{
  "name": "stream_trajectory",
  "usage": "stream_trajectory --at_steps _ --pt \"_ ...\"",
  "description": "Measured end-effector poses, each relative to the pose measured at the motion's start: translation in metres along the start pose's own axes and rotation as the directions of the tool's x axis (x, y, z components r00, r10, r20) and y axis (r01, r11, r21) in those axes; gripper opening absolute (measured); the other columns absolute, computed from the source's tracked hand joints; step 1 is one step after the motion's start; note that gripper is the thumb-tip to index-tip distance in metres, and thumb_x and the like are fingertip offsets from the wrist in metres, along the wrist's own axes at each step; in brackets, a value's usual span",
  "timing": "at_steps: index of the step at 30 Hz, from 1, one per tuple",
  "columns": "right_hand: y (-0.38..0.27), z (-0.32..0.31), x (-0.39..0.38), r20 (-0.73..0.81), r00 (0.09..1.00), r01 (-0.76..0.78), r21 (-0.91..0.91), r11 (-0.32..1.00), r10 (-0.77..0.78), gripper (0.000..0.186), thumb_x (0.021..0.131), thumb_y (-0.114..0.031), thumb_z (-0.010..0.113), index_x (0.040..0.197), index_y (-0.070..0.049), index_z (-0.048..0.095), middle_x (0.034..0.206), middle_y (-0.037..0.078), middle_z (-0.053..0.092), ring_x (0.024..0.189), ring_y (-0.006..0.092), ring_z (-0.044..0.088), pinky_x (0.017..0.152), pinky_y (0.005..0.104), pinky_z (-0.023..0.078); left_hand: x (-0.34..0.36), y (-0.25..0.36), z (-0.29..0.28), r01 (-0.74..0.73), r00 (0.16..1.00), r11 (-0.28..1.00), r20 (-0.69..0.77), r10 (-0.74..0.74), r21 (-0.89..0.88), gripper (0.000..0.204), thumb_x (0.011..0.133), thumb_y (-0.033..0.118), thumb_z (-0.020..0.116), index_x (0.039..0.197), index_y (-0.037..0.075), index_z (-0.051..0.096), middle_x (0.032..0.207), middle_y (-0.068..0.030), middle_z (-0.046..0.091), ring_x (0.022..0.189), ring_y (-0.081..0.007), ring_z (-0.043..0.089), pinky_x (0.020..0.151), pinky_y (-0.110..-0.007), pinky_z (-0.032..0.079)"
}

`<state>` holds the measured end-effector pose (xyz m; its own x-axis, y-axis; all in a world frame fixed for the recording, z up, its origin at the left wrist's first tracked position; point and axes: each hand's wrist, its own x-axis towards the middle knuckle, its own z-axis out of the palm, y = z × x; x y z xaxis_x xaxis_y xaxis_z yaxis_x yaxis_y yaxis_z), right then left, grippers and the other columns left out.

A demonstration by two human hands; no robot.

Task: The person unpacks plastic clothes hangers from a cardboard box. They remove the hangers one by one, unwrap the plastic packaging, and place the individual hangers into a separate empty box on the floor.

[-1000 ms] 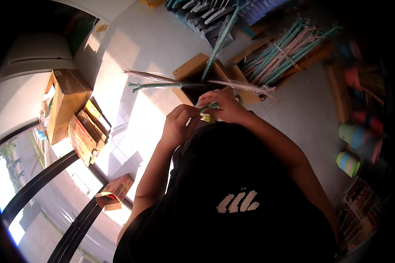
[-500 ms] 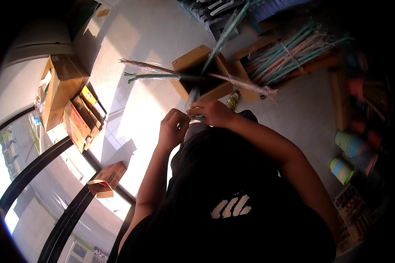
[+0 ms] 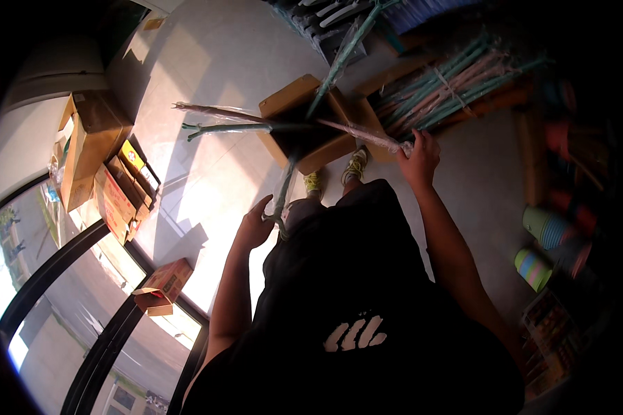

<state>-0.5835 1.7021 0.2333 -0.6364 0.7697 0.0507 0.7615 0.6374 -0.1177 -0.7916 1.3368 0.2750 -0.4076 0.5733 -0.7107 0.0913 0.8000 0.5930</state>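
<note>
An open cardboard box (image 3: 284, 99) stands on the floor in front of my feet, with several long poles leaning out of it. My right hand (image 3: 420, 162) closes round the outer end of a pink pole (image 3: 360, 131) in clear wrap. On the left, my left hand (image 3: 257, 225) is beside the forked end of a green wrapped pole (image 3: 284, 190), fingers stretched out; whether it touches the pole is unclear. Another green pole (image 3: 339, 62) points away from me. A brownish pole (image 3: 218, 111) and a dark green pole (image 3: 228, 128) lean out leftward.
Beyond on the right, another carton (image 3: 370, 104) carries a bundle of green and pink poles (image 3: 450, 86). Stacked coloured buckets (image 3: 543, 228) stand at the right. Cartons (image 3: 93, 149) and a small box (image 3: 165, 285) sit by the glass at left. My shoes (image 3: 354, 166) are near the open box.
My hands were together at the near green pole and have parted. The right hand moved right and forward onto the pink pole; the left drew back slightly. The near green pole's end now shows.
</note>
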Motion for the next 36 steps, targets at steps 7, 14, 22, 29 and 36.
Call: stream_trajectory --at_steps 7,14,22,29,36 --pt "0.1 0.059 0.003 0.737 0.582 -0.806 0.47 0.36 0.343 0.044 0.087 -0.034 0.066 0.116 -0.003 0.055 0.104 0.009 0.06 0.093 0.0209 0.06 0.076 0.0398 0.048 0.02 0.018 0.017 -0.043 0.998 0.752 0.011 0.067 -0.657 0.05 0.084 -0.003 0.054 0.133 0.0 0.047 0.103 -0.0138 0.066 0.094 -0.0191 0.064 0.083 -0.03 0.051" --pt "0.093 0.081 0.085 0.456 0.882 -0.411 0.628 0.66 0.115 0.031 0.092 -0.029 0.058 0.104 -0.001 0.062 0.091 0.009 0.065 0.075 0.0148 0.062 0.064 0.0301 0.048 0.044 0.057 0.054 -0.166 0.972 0.889 -0.22 0.076 -0.426 0.037 0.079 0.007 0.067 0.115 0.002 0.059 0.102 -0.0118 0.067 0.096 -0.018 0.064 0.084 -0.031 0.05" --pt "0.016 0.07 0.183 0.695 0.703 -0.689 0.718 0.093 -0.154 0.037 0.093 -0.033 0.057 0.125 -0.014 0.052 0.117 0.003 0.058 0.087 0.0176 0.063 0.073 0.0309 0.05 0.109 0.09 0.076 -0.449 0.828 0.891 -0.404 0.389 -0.062 0.039 0.072 0.0 0.07 0.111 0.003 0.063 0.123 -0.0141 0.059 0.104 -0.0304 0.062 0.085 -0.034 0.052" --pt "0.011 0.091 0.215 0.605 0.713 -0.695 0.543 -0.471 -0.354 0.037 0.089 -0.035 0.061 0.119 -0.015 0.056 0.114 0.001 0.059 0.11 0.0204 0.054 0.096 0.0396 0.042 0.179 0.133 0.091 -0.485 0.797 0.84 -0.273 0.539 0.244 0.074 0.068 0.019 0.077 0.133 0.01 0.043 0.135 -0.0089 0.051 0.106 -0.0338 0.053 0.093 -0.042 0.044" --pt "0.006 0.083 0.19 0.582 0.778 -0.603 0.587 -0.54 -0.236 0.044 0.093 -0.033 0.057 0.13 -0.01 0.049 0.13 0.006 0.051 0.119 0.0244 0.049 0.107 0.0406 0.037 0.246 0.164 0.127 -0.454 0.852 0.806 -0.078 0.517 0.379 0.092 0.062 0.025 0.08 0.141 0.015 0.034 0.141 -0.006 0.043 0.121 -0.0303 0.043 0.097 -0.045 0.037"
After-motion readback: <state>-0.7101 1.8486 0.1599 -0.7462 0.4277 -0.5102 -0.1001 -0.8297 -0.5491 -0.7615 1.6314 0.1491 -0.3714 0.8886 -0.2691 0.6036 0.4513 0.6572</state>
